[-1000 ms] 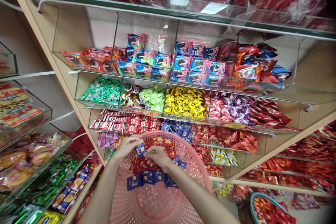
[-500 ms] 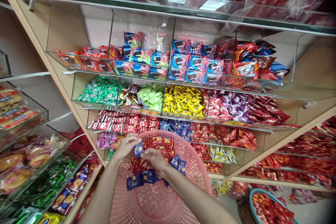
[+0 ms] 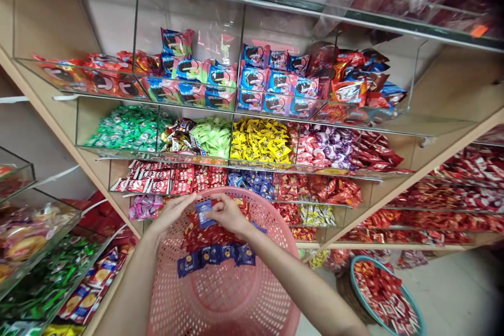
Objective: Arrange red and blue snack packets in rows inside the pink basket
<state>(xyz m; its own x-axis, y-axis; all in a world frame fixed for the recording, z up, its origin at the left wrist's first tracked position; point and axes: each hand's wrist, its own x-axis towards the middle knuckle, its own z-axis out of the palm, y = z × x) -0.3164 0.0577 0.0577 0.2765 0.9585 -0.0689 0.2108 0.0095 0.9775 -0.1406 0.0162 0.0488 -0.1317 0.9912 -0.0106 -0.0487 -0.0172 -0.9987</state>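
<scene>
A pink perforated plastic basket [image 3: 275, 268] is below my hands. My right hand [image 3: 228, 216] pinches a small blue candy packet [image 3: 205, 214] over the basket's far side. Beside that packet, my left hand [image 3: 173, 216] is open, its fingers stretched out flat near the far rim; whether it touches the rim I cannot tell. Inside the basket, a row of blue candy packets [image 3: 212, 255] lies in front of a heap of red packets [image 3: 192, 236]. My right hand and forearm partly hide the contents.
Shelves with clear dividers stand ahead, holding yellow candies [image 3: 262, 142], green candies [image 3: 126, 128], blue packets [image 3: 252, 182] and cookie packs [image 3: 254, 79]. A glass shelf edge [image 3: 275, 2] crosses above. On the floor at right stands a blue-rimmed tub [image 3: 419, 310] of red packets.
My left hand has let go of the blue packet's corner, and its fingers have straightened. The right hand still pinches the packet, slightly higher. The shelves have shifted left and up in view.
</scene>
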